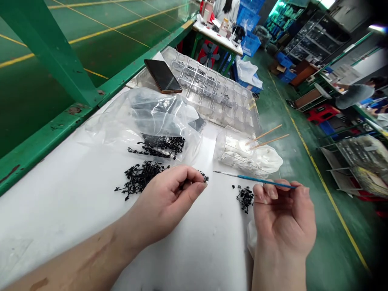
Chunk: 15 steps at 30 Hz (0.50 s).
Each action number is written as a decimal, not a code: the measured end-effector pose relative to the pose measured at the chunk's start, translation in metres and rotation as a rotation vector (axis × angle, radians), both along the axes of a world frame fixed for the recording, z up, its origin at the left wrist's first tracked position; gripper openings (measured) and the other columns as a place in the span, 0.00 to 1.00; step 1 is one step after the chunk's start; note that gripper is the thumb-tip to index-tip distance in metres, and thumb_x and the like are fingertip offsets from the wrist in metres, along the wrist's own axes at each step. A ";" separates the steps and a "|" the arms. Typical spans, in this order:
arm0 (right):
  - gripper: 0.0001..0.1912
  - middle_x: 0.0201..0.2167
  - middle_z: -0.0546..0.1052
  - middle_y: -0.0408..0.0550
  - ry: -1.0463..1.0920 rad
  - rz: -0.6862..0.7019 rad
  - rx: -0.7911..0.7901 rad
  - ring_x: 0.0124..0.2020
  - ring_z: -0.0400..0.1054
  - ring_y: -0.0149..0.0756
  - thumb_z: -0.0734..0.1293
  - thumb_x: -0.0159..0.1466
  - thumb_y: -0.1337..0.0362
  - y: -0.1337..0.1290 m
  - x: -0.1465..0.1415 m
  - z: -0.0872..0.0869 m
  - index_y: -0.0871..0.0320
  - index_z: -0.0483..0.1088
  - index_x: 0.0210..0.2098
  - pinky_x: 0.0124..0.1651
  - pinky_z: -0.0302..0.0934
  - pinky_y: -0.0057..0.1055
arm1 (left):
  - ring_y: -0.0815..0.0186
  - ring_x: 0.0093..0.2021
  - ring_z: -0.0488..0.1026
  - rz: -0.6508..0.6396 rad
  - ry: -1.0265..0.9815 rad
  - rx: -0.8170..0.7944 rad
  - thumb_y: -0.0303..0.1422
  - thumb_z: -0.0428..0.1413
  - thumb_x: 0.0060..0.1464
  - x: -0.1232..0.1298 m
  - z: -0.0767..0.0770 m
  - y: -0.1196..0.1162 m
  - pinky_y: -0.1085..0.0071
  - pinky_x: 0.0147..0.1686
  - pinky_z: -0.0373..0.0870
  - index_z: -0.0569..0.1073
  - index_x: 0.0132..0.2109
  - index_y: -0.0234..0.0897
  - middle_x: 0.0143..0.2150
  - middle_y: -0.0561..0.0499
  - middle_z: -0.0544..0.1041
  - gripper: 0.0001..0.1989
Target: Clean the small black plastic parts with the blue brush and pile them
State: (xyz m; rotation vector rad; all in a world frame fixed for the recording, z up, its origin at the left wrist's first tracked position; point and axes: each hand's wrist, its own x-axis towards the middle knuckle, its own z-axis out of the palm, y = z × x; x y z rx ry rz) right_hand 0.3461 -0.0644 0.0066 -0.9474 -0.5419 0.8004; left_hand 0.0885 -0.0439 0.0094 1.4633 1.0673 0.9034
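Note:
Between thumb and forefinger, my left hand (pixel 169 202) pinches a small black plastic part (pixel 205 177); most of it is hidden by the fingers. My right hand (pixel 285 218), palm turned up, grips a thin blue paintbrush (pixel 257 179) whose pale tip points left toward that part without touching it. A heap of black parts with thin stems (pixel 141 178) lies just beyond my left hand. More of them (pixel 163 145) spill from a clear plastic bag (pixel 133 109). Beside my right fingers sits a smaller pile of black parts (pixel 245 199).
Behind the bag stands a clear divided tray (pixel 212 89) with small dark pieces, a phone (pixel 163 76) resting on its left corner. A clear box with white cloth (pixel 248 151) and two wooden sticks is at right. A green metal rail (pixel 121 83) borders the white table (pixel 75 194).

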 end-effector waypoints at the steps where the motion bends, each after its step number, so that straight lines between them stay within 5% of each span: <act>1: 0.09 0.30 0.72 0.41 -0.003 0.005 0.005 0.27 0.61 0.29 0.80 0.60 0.60 -0.001 -0.001 0.000 0.55 0.79 0.34 0.26 0.59 0.28 | 0.65 0.32 0.70 -0.002 0.002 0.021 0.40 0.56 0.72 0.000 0.000 -0.001 0.68 0.33 0.67 0.77 0.42 0.41 0.33 0.53 0.74 0.10; 15: 0.08 0.30 0.68 0.41 -0.037 0.051 0.003 0.28 0.60 0.29 0.79 0.62 0.59 -0.004 -0.001 -0.002 0.55 0.79 0.33 0.28 0.59 0.28 | 0.67 0.33 0.73 -0.008 -0.010 0.098 0.36 0.57 0.72 -0.001 -0.002 -0.001 0.68 0.37 0.69 0.76 0.42 0.41 0.35 0.55 0.76 0.07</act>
